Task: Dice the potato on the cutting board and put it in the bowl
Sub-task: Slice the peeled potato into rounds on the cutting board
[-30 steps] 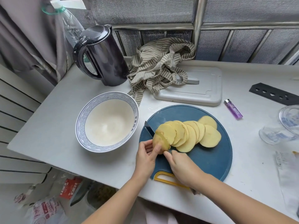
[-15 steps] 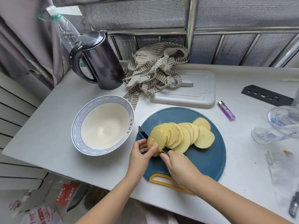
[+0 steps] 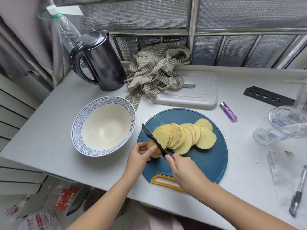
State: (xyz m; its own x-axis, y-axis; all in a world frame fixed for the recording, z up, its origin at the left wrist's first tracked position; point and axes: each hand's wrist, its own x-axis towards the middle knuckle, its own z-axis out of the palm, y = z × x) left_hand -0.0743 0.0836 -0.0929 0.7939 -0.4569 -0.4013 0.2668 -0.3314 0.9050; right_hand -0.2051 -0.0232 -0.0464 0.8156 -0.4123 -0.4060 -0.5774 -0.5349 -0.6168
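Potato stub (image 3: 156,154) at the cutting board's (image 3: 207,165) left edge: my left hand (image 3: 141,155) curls round it for steadiness, and my right hand (image 3: 181,168) clamps the knife (image 3: 154,140) across it. Slices (image 3: 186,138) fan mid-board; the bowl (image 3: 76,128) waits just left of the board, within reach.

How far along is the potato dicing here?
Done: most of the potato lies as round slices fanned across the blue cutting board. In hand: the left hand holds the remaining end piece while the right hand sets the knife against it. Left: no slice is diced yet, and the bowl holds no potato.
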